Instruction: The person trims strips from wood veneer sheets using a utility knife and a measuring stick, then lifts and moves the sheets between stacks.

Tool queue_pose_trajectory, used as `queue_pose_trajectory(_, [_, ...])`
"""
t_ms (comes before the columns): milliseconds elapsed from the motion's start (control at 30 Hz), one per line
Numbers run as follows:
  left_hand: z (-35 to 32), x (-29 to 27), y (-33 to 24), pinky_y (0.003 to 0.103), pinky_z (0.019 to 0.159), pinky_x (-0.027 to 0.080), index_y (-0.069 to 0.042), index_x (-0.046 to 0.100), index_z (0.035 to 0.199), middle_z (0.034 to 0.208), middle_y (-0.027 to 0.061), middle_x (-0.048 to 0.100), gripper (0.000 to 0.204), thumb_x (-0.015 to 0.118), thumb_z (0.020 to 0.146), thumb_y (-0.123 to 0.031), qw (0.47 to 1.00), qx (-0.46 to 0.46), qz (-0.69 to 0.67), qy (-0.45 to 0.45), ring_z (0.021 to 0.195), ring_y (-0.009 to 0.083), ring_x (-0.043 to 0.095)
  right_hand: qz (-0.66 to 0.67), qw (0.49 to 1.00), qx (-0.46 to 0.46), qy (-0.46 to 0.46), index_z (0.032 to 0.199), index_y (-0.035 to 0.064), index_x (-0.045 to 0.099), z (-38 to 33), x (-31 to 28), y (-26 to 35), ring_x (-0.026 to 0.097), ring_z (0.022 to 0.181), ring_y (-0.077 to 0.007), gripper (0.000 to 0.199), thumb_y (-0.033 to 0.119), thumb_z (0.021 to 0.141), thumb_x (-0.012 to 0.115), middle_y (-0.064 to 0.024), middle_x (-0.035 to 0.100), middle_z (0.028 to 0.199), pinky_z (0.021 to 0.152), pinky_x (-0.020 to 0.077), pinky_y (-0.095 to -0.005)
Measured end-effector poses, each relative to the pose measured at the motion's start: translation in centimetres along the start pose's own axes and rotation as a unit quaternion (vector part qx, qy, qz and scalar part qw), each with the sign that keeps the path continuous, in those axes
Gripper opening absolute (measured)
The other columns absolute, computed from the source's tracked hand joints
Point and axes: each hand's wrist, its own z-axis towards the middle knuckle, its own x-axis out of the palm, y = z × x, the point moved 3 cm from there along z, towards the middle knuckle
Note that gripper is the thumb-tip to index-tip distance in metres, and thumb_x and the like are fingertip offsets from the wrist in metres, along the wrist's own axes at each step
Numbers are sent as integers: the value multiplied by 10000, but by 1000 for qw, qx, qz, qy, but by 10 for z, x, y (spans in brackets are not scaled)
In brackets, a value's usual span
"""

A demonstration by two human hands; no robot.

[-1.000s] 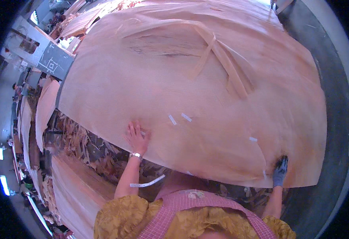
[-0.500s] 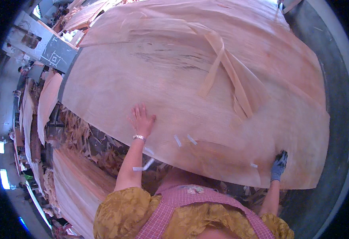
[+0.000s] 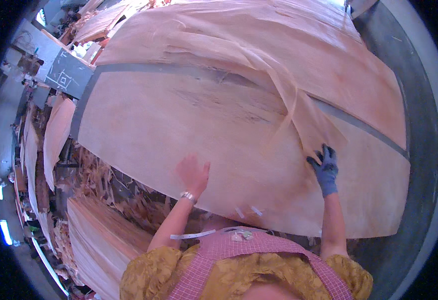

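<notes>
Pale pink-tan wood veneer, a large thin sheet (image 3: pixel 189 130), lies spread flat and serves as the landmark for this report. It rests on a dark grey counter (image 3: pixel 419 150), a band of which shows along the sheet's far and right edges.

Left hand (image 3: pixel 193 172): bare, a metal bangle at the wrist, fingers spread apart and pressed flat on the sheet close to its near edge. It grips nothing.

Right hand (image 3: pixel 324 167): in a blue-grey work glove, fingers splayed on the sheet's right part, touching the lower end of a loose narrow veneer strip (image 3: pixel 299 115) that lies diagonally across the sheet. Whether the fingers pinch the strip or merely press on it cannot be told.

Progress, as a judgement: the sheet appears laid out and largely flat. The loose strip is not aligned with it, and a second large veneer sheet (image 3: pixel 259 45) beyond it is rippled, so smoothing or placing seems unfinished. Short white tape pieces (image 3: pixel 246 211) sit on the sheet's near edge.

Containers: none visible. To the left of the sheet stand stacked veneer sheets (image 3: pixel 99 240) and a heap of torn veneer scraps (image 3: pixel 124 195), loose rather than held in any bin. A dark grey board with white line markings (image 3: pixel 66 75) lies off the sheet's far left corner.
</notes>
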Motion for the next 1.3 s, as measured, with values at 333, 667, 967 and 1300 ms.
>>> queue_pose_trajectory(333, [237, 57, -102, 358, 684, 531, -24, 517, 1131, 957, 90, 593, 387, 569, 948, -361, 782, -123, -582, 187, 837, 243, 631, -269, 958, -76, 62, 910, 126, 610, 61, -10, 34, 614, 838, -331, 84, 203, 885, 586, -125, 614, 891, 697, 507, -454])
queue_pose_trajectory(667, [344, 104, -208, 448, 719, 566, -54, 418, 1214, 1051, 127, 534, 432, 575, 941, -349, 483, -245, -805, 242, 904, 289, 614, -407, 863, -275, -113, 1024, 95, 567, 157, -111, 4, 607, 876, -339, 167, 186, 890, 609, -144, 605, 985, 704, 502, -425])
queue_pose_trajectory(967, [357, 95, -211, 389, 610, 550, -32, 442, 1223, 1096, 133, 568, 440, 609, 891, -267, 772, -117, -597, 183, 834, 239, 638, -201, 949, -232, 74, 1120, 101, 610, 180, 25, 57, 603, 1005, -310, 294, 161, 839, 668, -129, 613, 1066, 825, 509, -423])
queue_pose_trajectory(1300, [342, 94, -201, 351, 528, 529, 1, 481, 1118, 909, 137, 631, 561, 675, 846, -450, 760, -233, -568, 214, 714, 251, 670, -247, 944, -192, 108, 925, 129, 591, 197, 51, 27, 629, 886, -294, 143, 268, 898, 602, -91, 615, 950, 685, 541, -429])
